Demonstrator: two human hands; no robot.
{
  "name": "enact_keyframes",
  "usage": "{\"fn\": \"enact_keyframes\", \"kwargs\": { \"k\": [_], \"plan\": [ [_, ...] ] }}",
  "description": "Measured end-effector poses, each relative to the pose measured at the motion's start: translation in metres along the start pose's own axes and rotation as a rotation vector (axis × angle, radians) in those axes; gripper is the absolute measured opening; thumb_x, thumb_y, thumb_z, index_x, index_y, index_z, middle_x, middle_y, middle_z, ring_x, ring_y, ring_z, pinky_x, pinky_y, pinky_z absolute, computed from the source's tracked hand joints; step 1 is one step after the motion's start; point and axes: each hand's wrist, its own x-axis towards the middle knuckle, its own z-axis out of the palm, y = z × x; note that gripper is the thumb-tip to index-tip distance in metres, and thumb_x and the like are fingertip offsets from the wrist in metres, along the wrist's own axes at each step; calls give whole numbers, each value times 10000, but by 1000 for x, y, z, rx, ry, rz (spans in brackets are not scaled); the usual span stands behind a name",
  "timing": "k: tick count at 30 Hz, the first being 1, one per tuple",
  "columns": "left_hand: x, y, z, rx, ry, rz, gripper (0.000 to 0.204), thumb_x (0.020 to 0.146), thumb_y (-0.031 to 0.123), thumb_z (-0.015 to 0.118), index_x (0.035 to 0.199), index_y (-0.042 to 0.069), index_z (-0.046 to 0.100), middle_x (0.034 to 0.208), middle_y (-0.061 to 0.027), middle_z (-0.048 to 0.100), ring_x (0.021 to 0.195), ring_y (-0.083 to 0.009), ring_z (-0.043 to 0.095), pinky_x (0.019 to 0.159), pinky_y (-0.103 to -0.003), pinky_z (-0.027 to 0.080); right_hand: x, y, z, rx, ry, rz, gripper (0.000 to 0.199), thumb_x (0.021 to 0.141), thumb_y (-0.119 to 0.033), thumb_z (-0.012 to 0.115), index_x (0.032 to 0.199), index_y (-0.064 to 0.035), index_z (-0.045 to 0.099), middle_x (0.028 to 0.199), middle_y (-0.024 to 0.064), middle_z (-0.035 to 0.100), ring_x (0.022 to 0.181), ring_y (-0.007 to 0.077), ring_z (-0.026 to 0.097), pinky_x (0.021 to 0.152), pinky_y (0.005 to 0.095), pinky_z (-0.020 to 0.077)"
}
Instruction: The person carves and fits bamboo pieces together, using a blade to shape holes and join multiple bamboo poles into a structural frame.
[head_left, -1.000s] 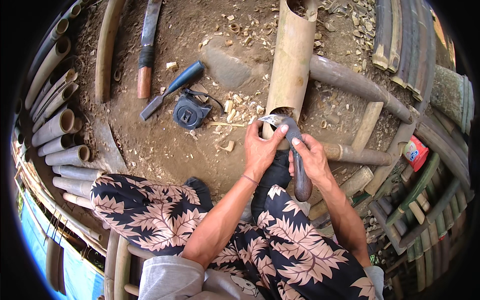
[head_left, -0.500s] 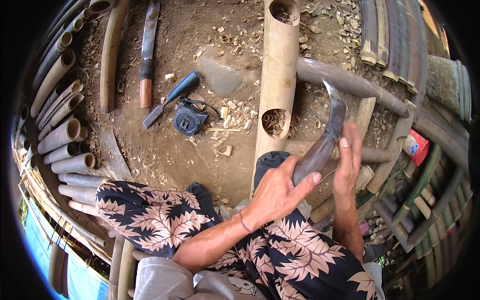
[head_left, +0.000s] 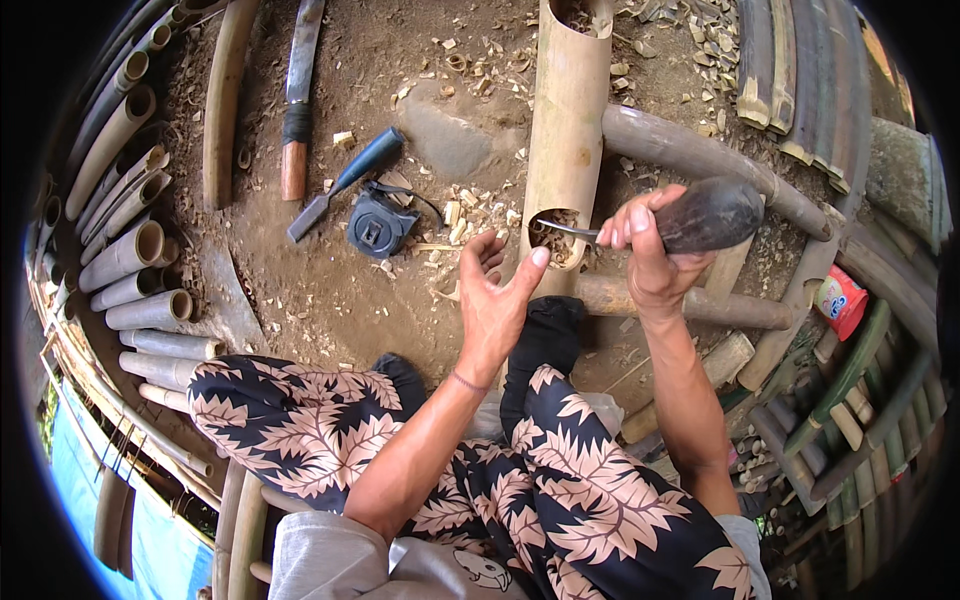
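My right hand (head_left: 658,250) is closed around a curved knife (head_left: 712,215) with a thick dark handle. The handle's rounded butt sticks out to the right, and the thin blade points left, its tip over the near cut-out of a thick bamboo pole (head_left: 565,120). Curled shavings (head_left: 555,240) lie inside that cut-out. Whether the tip touches the bamboo, I cannot tell. Just left of the pole, my left hand (head_left: 495,310) is open and holds nothing; its thumb is raised beside the cut-out's edge and its fingers are spread.
On the dirt floor to the left lie a chisel (head_left: 348,182) with a blue handle, a black tape measure (head_left: 382,222) and a long machete (head_left: 297,110). Bamboo lengths (head_left: 135,245) line the left side. A bamboo crosspiece (head_left: 690,145) joins the pole; a red packet (head_left: 842,300) lies at right.
The curved knife has passed from my left hand to my right and turned, its tip now toward the pole's cut-out. My left hand has moved left and opened.
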Motion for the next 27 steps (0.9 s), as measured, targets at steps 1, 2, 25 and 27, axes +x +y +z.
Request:
{"fn": "enact_keyframes", "kwargs": {
  "k": [1,2,25,27],
  "plan": [
    [9,-9,6,63,-22,-8,838,825,464,775,1322,-110,420,1216,-226,575,1189,-265,549,1015,-368,448,4,5,2,-51,-29,-6,113,900,9,585,946,-38,494,723,60,542,600,148,554,572,353,548],
    [15,-18,14,-48,-40,-67,875,786,500,791,1285,-132,448,1156,-235,600,1088,-269,586,942,-366,479,5,9,9,-52,-19,5,107,901,-5,596,869,-36,500,696,52,533,578,136,546,542,339,526],
    [4,-50,21,252,-148,43,940,674,434,873,1317,-105,448,1250,-266,515,1194,-366,508,1039,-436,404,9,-7,-32,60,40,19,107,872,-15,640,860,-20,534,681,58,564,543,133,546,511,311,505],
    [4,-51,24,249,-135,13,942,672,440,873,1318,-96,444,1237,-260,505,1197,-377,488,1045,-442,393,4,5,-33,45,96,-12,108,869,-22,638,851,-21,531,670,57,561,540,132,544,509,310,501]
  ]
}}
